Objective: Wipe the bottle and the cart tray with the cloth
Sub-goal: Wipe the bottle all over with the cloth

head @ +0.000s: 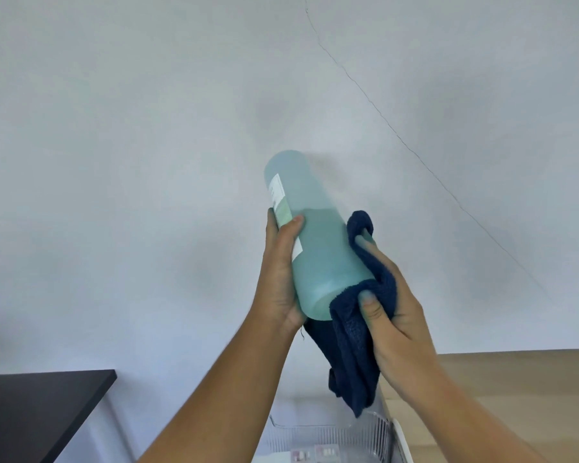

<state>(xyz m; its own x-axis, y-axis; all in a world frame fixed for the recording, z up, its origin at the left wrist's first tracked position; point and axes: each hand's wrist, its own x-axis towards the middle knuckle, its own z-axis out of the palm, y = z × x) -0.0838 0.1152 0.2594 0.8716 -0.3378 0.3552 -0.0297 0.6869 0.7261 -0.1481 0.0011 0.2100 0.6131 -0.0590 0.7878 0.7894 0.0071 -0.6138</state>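
I observe a matte black tabletop (41,406) at lower left. The left hand (281,272) grips the frosted teal plastic bottle (315,235), thumb on its white label; the bottle is held tilted in mid-air before the wall. The right hand (391,309) clutches a dark blue terry cloth (358,335) against the bottle's lower right side.
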